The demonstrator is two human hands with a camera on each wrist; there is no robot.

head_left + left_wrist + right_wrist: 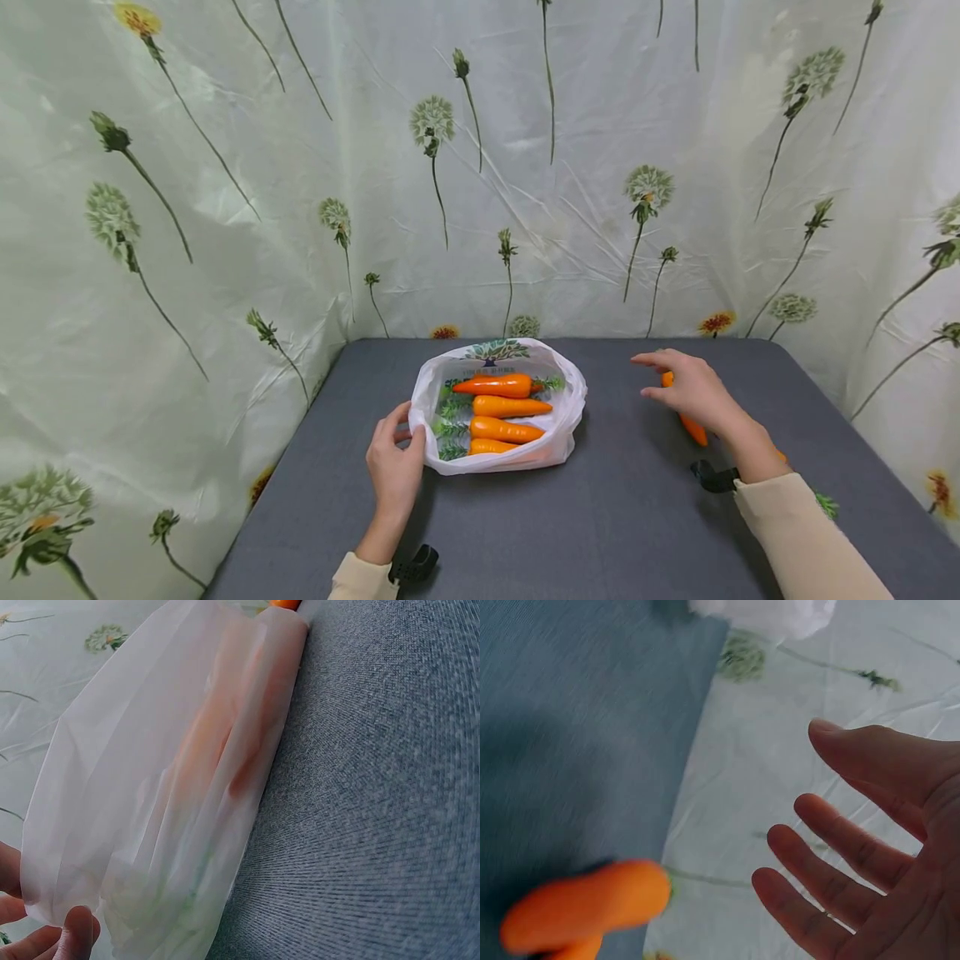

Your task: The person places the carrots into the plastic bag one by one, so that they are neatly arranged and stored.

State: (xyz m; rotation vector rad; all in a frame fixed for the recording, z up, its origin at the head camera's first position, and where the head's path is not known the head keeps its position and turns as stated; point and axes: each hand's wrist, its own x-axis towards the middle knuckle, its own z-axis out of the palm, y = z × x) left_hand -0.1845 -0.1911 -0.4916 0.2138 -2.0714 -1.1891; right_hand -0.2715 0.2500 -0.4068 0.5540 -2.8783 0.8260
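A white plastic bag (564,417) lies open at the middle of the grey table (600,533), with several orange carrots (504,407) side by side inside. My left hand (407,419) holds the bag's left rim; in the left wrist view its fingertips (75,930) touch the thin white bag (150,795). My right hand (654,377) hovers with fingers spread just above a loose carrot (693,430) on the table's right side. From the right wrist the open palm (870,855) holds nothing, and the carrot (585,906) lies below it.
More carrot parts lie behind my right forearm: an orange tip (781,456) and green leaves (826,504). A dandelion-print curtain (225,208) closes in the table at the back and both sides. Black wrist mounts (414,565) sit on both arms.
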